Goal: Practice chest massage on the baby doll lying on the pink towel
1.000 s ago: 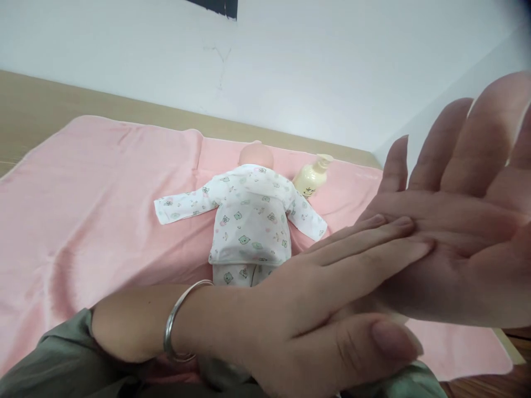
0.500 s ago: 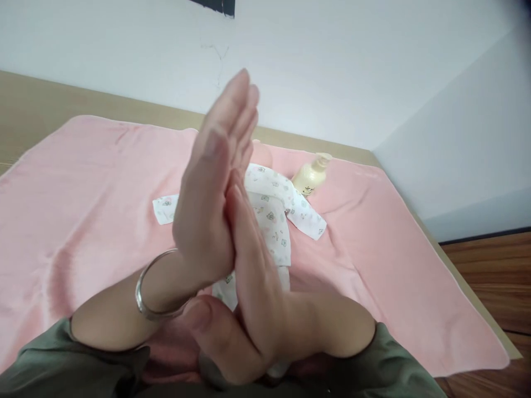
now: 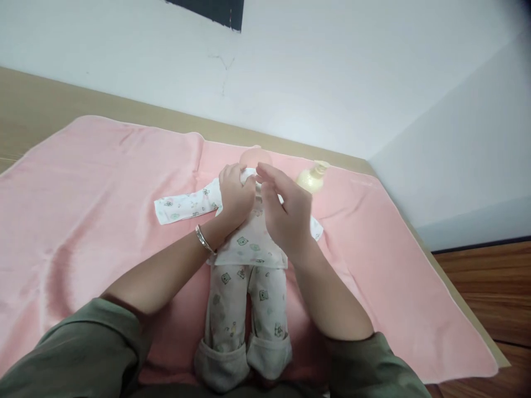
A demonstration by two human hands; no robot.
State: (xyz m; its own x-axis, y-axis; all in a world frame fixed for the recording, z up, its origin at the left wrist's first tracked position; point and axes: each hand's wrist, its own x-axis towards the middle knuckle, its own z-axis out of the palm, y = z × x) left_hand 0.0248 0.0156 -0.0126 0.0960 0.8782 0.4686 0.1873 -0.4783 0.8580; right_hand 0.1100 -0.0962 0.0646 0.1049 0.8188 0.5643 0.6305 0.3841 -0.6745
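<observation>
A baby doll lies on its back in white clothes printed with small bears, head away from me and covered feet nearest me. My left hand, with a silver bangle at the wrist, rests over the upper chest near the shoulder on the left. Its fingers stretch forward, with nothing seen in them. Above the other side of the chest is my right hand, fingers together and slightly bent, thumb apart. Whether it touches the clothes is hard to tell. Both hands partly cover the doll's collar and the right-side sleeve.
A pink blanket is spread under the doll on a wooden surface. A cream pump bottle stands beyond my right hand, close to the doll's head. White wall rises behind, and wooden flooring shows at the right.
My hands were pressed palm to palm, raised in front of the doll. They have separated and moved down and forward over its chest, uncovering its legs.
</observation>
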